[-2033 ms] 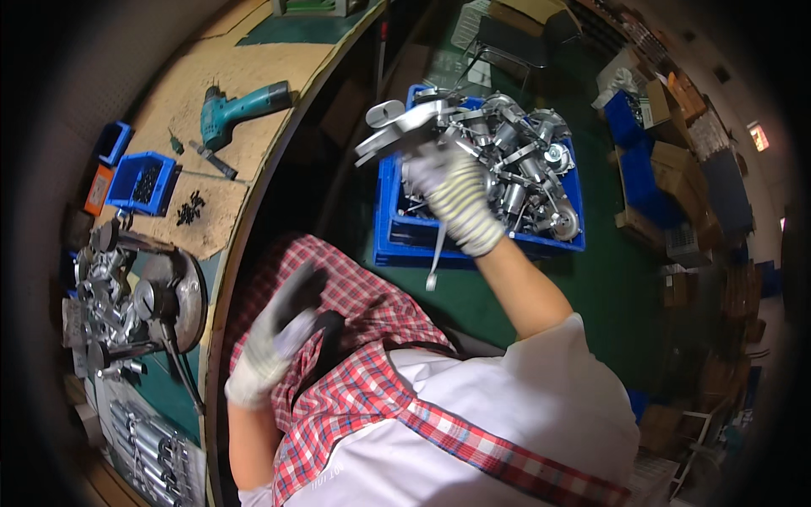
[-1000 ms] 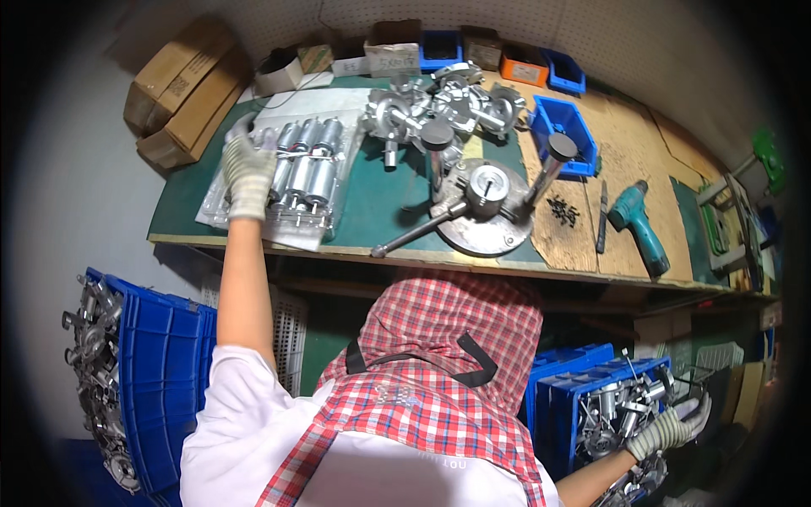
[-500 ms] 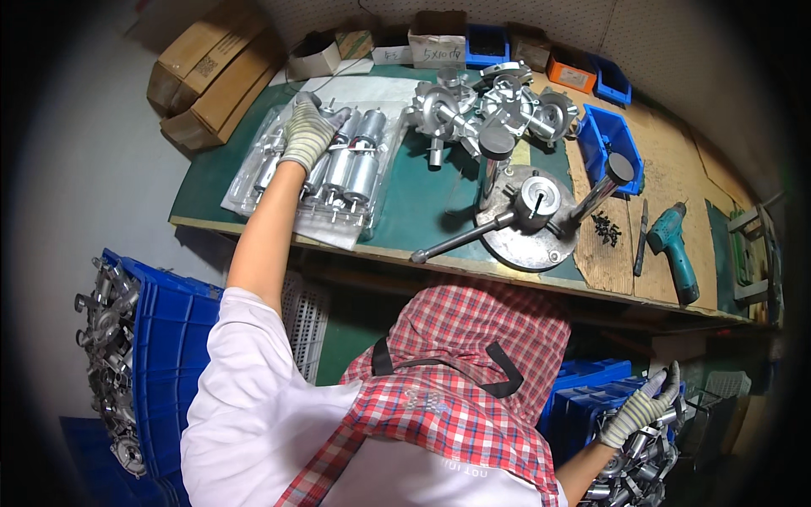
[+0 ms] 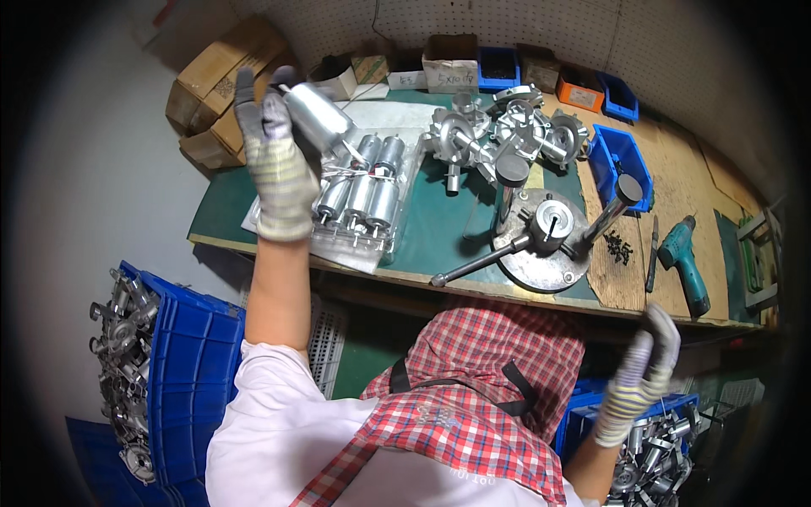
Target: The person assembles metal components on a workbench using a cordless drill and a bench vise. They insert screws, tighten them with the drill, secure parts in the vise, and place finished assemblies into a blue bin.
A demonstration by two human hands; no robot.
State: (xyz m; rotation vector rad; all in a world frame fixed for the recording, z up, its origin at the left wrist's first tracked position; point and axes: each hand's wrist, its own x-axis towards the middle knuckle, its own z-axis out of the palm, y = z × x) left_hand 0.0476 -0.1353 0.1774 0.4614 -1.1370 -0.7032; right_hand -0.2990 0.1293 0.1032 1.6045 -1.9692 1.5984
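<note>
My left hand (image 4: pixel 283 182), in a striped grey-fingered glove, holds a silver cylindrical motor (image 4: pixel 319 117) tilted in the air. Below it, several similar motors (image 4: pixel 359 198) lie in rows on a clear plastic tray (image 4: pixel 351 253) at the left of the bench. My right hand (image 4: pixel 638 384), also gloved, is raised below the bench's front edge at the right, its fingers stretched out and holding nothing. Just beneath it is a blue crate (image 4: pixel 579 422) of metal castings (image 4: pixel 650 460). A round steel fixture (image 4: pixel 541 253) with two posts and a lever stands on the bench between my hands.
Silver cast housings (image 4: pixel 498 131) are piled behind the fixture. Small black screws (image 4: pixel 619 248), a thin dark tool (image 4: pixel 652 253) and a teal power screwdriver (image 4: pixel 686 262) lie at the right. Parts bins (image 4: pixel 621 169) and boxes line the back. Another blue crate (image 4: pixel 190 372) stands at lower left.
My left hand has lifted a motor up from the tray. My right hand has risen from above the castings toward the bench edge. The view has shifted slightly.
</note>
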